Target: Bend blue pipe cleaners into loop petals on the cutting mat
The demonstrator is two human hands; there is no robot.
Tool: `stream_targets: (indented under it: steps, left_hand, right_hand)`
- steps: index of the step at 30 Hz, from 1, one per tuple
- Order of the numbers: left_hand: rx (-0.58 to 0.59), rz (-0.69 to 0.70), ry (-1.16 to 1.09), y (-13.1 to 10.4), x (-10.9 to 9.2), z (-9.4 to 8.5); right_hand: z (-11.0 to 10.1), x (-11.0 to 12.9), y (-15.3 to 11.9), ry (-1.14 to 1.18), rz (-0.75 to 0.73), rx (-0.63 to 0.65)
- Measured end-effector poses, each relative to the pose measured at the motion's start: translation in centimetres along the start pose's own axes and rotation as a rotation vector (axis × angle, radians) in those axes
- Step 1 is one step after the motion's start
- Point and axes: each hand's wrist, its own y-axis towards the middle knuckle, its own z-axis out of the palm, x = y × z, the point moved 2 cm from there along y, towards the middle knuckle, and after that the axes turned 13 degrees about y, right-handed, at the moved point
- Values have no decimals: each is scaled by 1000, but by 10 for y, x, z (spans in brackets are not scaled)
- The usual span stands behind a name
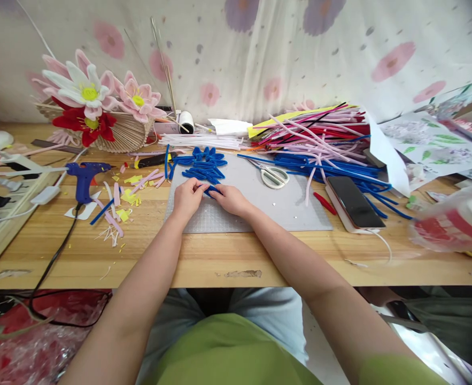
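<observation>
Between my fingertips is a short blue pipe cleaner piece, bent into a small shape that my fingers partly cover. My left hand pinches its left end, and my right hand pinches the right end. Both are over the grey cutting mat. Just beyond them lies a pile of bent blue pipe cleaner loops. White-handled scissors rest on the mat to the right, their blades partly hidden.
At left stand a blue glue gun and finished pipe cleaner flowers, with yellow and pink scraps nearby. Back right hold bundles of coloured pipe cleaners. A phone and a plastic-wrapped cup are at right.
</observation>
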Motion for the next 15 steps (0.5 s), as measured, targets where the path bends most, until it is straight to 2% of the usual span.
stream_targets:
  steps: [7,11,15]
  left_hand:
    - [198,-297,-504,7,6,2]
    - [223,-243,-477,6,4,1]
    - [141,-218,-476,3,0,2]
  right_hand:
    - [-3,-1,-3,110,18,17]
    - [-3,0,-3,118,30,16]
    - [-2,1,-2,135,15,25]
